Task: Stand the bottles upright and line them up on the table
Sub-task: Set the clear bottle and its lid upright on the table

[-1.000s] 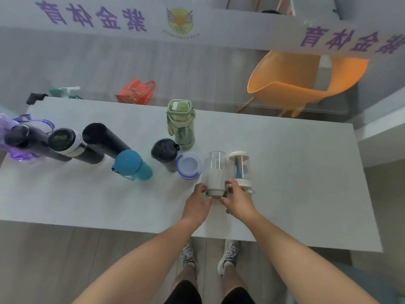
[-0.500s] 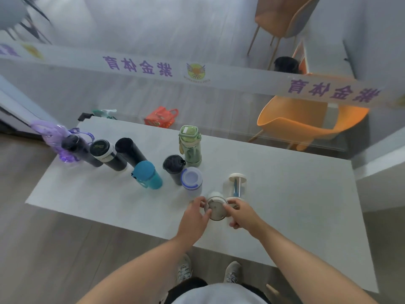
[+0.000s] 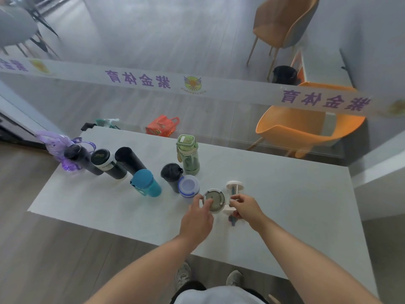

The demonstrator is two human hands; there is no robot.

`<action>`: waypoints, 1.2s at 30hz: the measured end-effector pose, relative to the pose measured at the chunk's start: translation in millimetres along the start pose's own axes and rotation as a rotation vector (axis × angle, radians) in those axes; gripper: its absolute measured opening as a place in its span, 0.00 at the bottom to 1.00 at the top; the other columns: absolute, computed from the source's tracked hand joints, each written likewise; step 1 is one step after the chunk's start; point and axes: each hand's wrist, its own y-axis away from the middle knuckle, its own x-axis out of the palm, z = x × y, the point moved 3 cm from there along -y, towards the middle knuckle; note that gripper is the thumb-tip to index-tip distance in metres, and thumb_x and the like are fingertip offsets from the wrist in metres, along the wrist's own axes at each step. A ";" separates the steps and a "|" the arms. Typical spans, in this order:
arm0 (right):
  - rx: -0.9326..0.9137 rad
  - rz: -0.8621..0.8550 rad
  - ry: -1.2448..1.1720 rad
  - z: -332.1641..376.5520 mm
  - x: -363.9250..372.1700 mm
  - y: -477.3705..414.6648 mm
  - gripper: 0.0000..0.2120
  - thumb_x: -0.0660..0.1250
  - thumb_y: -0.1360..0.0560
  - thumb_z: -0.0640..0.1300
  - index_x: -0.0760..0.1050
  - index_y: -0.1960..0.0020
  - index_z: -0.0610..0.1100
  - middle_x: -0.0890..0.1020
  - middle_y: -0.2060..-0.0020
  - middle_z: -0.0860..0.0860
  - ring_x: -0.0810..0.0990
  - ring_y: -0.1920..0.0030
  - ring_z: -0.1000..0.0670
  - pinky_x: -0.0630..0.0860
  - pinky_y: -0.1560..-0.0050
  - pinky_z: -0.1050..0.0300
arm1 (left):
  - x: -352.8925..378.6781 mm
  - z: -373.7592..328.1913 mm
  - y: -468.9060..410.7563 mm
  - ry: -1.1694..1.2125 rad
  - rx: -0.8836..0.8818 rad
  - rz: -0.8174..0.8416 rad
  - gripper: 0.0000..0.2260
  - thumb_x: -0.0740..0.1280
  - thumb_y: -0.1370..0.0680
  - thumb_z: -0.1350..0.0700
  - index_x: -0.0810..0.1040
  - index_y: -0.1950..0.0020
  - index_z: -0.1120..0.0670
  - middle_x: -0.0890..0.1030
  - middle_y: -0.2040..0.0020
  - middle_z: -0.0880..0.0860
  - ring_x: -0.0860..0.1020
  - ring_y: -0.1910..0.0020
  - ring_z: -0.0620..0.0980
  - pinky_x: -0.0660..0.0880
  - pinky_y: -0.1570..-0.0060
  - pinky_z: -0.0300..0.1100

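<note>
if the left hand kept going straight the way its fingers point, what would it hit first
Most likely the grey-lidded clear bottle: the left hand points up and slightly right, fingertips already at its lid. Depth is hard to judge from above.

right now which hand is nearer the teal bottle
Left. The left hand sits right of the teal bottle, at the grey-lidded bottle; the right hand is farther right, beyond that bottle.

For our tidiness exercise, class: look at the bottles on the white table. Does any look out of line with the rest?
Yes. The pale green bottle with the square lid stands behind the row, further from the person than the black tumbler and the clear blue-rimmed bottle, so the line is broken there.
</note>
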 end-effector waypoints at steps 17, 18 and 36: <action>0.088 -0.034 0.426 -95.1 -29.7 -46.0 0.14 0.66 0.22 0.43 0.79 0.37 0.42 0.82 0.42 0.43 0.82 0.44 0.42 0.79 0.41 0.44 | 72.8 -63.0 -13.3 -0.586 0.563 -0.011 0.20 0.51 0.24 0.64 0.74 0.37 0.56 0.74 0.31 0.61 0.70 0.30 0.64 0.61 0.31 0.67; 0.078 -0.037 0.439 -96.9 -29.2 -47.5 0.12 0.66 0.21 0.43 0.79 0.40 0.42 0.83 0.45 0.43 0.82 0.46 0.42 0.79 0.42 0.44 | 75.5 -63.5 -15.8 -0.617 0.557 0.021 0.18 0.56 0.24 0.62 0.74 0.36 0.57 0.74 0.32 0.61 0.69 0.30 0.65 0.60 0.30 0.68; -0.016 -0.163 0.325 -64.4 -106.6 3.1 0.07 0.62 0.18 0.42 0.75 0.53 0.43 0.83 0.58 0.45 0.77 0.70 0.52 0.73 0.72 0.62 | 54.5 -106.9 -32.9 -0.486 0.530 0.109 0.25 0.67 0.25 0.53 0.68 0.29 0.56 0.70 0.28 0.59 0.70 0.33 0.64 0.59 0.29 0.66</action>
